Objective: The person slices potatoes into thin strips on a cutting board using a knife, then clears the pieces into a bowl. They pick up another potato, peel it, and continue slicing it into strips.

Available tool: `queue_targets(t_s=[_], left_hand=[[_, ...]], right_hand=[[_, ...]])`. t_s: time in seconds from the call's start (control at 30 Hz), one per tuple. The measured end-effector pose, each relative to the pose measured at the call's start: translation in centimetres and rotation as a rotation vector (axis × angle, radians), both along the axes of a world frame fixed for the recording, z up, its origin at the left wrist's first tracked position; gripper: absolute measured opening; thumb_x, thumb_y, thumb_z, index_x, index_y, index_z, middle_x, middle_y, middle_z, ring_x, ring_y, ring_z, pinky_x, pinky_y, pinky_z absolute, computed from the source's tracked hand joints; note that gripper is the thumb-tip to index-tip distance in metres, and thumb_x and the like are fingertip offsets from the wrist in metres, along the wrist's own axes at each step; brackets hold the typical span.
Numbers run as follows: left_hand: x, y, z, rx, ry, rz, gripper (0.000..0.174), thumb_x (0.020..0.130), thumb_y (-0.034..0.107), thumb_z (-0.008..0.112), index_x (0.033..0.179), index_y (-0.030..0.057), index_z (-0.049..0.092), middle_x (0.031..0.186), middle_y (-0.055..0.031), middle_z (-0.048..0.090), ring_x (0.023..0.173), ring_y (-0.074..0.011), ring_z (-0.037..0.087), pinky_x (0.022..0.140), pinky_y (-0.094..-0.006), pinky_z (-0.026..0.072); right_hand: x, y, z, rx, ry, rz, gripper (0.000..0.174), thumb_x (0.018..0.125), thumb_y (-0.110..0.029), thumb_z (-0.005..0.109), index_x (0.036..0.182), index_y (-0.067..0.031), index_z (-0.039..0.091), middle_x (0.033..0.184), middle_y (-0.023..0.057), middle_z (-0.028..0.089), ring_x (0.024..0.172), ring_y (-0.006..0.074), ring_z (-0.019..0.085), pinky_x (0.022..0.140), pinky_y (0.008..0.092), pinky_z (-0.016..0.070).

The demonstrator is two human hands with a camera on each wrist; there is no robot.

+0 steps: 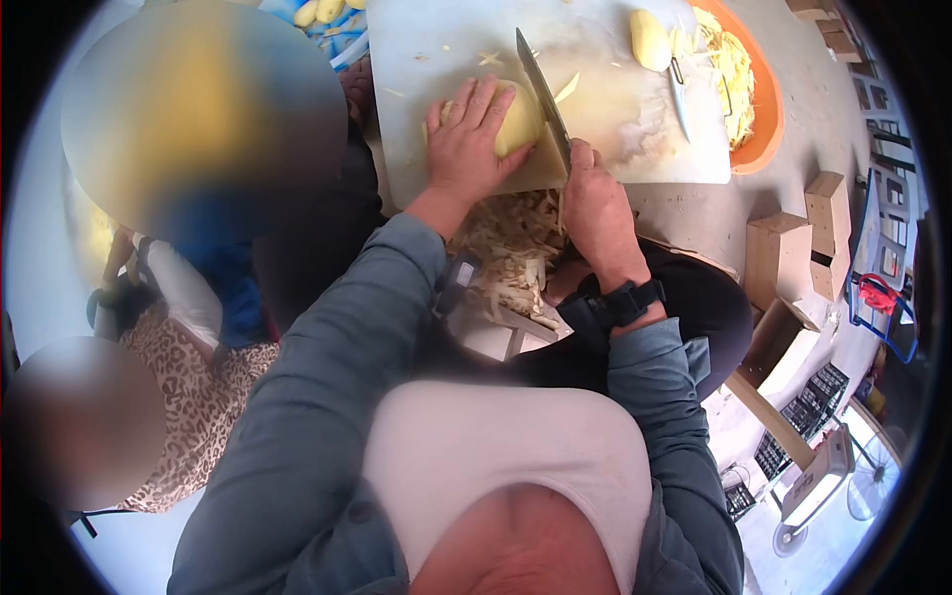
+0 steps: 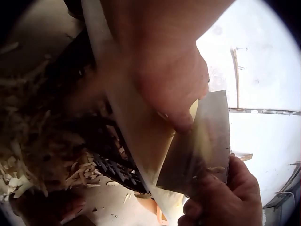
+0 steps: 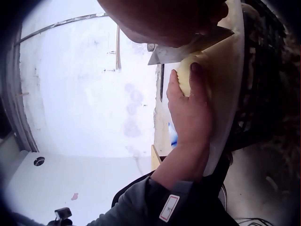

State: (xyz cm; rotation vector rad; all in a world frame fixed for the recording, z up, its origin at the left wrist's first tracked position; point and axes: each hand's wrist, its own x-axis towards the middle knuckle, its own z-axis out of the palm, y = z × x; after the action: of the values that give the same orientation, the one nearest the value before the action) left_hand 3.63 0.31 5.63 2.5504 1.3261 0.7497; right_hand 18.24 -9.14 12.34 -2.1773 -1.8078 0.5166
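A large peeled potato (image 1: pixel 521 126) lies on the white cutting board (image 1: pixel 605 129). My left hand (image 1: pixel 468 149) holds it from above, fingers over its top and thumb along the near side. My right hand (image 1: pixel 600 213) grips the handle of a broad knife (image 1: pixel 541 87), whose blade stands just right of the potato. In the left wrist view the blade (image 2: pixel 207 141) is between my left hand (image 2: pixel 164 80) and my right hand (image 2: pixel 225 197). The right wrist view has my left hand (image 3: pixel 190 113) around the potato (image 3: pixel 185 75), against the blade (image 3: pixel 171 54).
A whole peeled potato (image 1: pixel 650 42) and a small knife (image 1: pixel 680 107) lie on the board's right side. Beyond is an orange basin (image 1: pixel 769 119) of cut strips (image 1: pixel 732 74). Below the near edge are peelings (image 1: pixel 511 248). People sit at the left; wooden boxes (image 1: pixel 776 258) stand right.
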Motion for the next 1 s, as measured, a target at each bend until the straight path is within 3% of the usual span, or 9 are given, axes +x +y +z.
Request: queue_targets(t_s=[0.1,0.17,0.27,0.3,0.57,0.93,1.0], left_hand=[[0.0,0.0,0.0,0.044,-0.005,0.0,0.064,0.07,0.04,0.071,0.126,0.0164,0.052,0.134,-0.0054,0.047,0.123,-0.0257,0.043,0.1,-0.0438,0.0284],[0.0,0.1,0.8,-0.123,-0.059,-0.024,0.06,0.071,0.041,0.069,0.123,0.0161,0.054,0.132,-0.0071,0.048,0.124,-0.0282,0.042,0.098,-0.0476,0.0305],[-0.3,0.4,0.1,-0.059,-0.149,-0.029,0.061,0.072,0.044,0.067,0.123,0.0124,0.052,0.133,-0.0092,0.047,0.128,-0.0311,0.039,0.098,-0.0548,0.0287],[-0.4,0.3,0.3,-0.085,-0.109,-0.035,0.063,0.072,0.045,0.066,0.124,0.0124,0.051,0.135,-0.0101,0.045,0.129,-0.0314,0.038,0.1,-0.0548,0.0267],[-0.5,0.0,-0.5,-0.032,-0.17,-0.004,0.067,0.069,0.047,0.067,0.124,0.012,0.052,0.136,-0.012,0.043,0.128,-0.031,0.038,0.103,-0.0541,0.0238],[-0.8,0.1,-1.5,-0.008,-0.231,-0.003,0.068,0.068,0.051,0.065,0.123,0.0121,0.053,0.136,-0.0123,0.042,0.13,-0.0296,0.036,0.102,-0.0576,0.0217],[-0.7,0.1,-1.9,-0.016,-0.229,-0.015,0.069,0.066,0.052,0.066,0.122,0.0136,0.053,0.136,-0.0122,0.042,0.132,-0.0293,0.033,0.106,-0.0578,0.0164]], right_hand=[[-0.1,-0.2,-0.2,-0.003,0.008,-0.003,0.026,0.082,-0.001,0.045,0.108,0.0004,0.043,0.092,0.0254,0.058,0.077,0.0443,0.06,0.067,0.0501,0.0498],[0.4,-0.4,-1.2,0.088,0.015,0.049,0.028,0.083,-0.001,0.044,0.111,0.0014,0.046,0.094,0.0275,0.058,0.081,0.0446,0.059,0.069,0.0504,0.0488],[0.0,0.5,-0.2,0.003,0.099,0.021,0.031,0.085,-0.002,0.043,0.115,0.0025,0.047,0.097,0.0301,0.057,0.085,0.0469,0.057,0.072,0.0517,0.0466],[-0.1,0.8,0.1,-0.097,0.107,-0.013,0.032,0.085,-0.003,0.042,0.117,0.0028,0.045,0.098,0.0308,0.056,0.087,0.0481,0.056,0.073,0.052,0.0458],[0.6,0.6,-0.9,-0.057,0.02,0.098,0.038,0.085,0.0,0.042,0.122,0.0088,0.038,0.11,0.0348,0.051,0.102,0.0492,0.049,0.086,0.0494,0.0405],[2.1,0.9,-1.4,-0.248,0.159,-0.035,0.035,0.088,-0.009,0.041,0.117,0.0112,0.041,0.107,0.0351,0.05,0.102,0.0502,0.045,0.088,0.0496,0.0338],[2.7,0.9,-1.8,-0.165,0.126,-0.013,0.039,0.091,-0.012,0.04,0.122,0.0113,0.04,0.104,0.0339,0.051,0.091,0.0454,0.052,0.078,0.0465,0.0419]])
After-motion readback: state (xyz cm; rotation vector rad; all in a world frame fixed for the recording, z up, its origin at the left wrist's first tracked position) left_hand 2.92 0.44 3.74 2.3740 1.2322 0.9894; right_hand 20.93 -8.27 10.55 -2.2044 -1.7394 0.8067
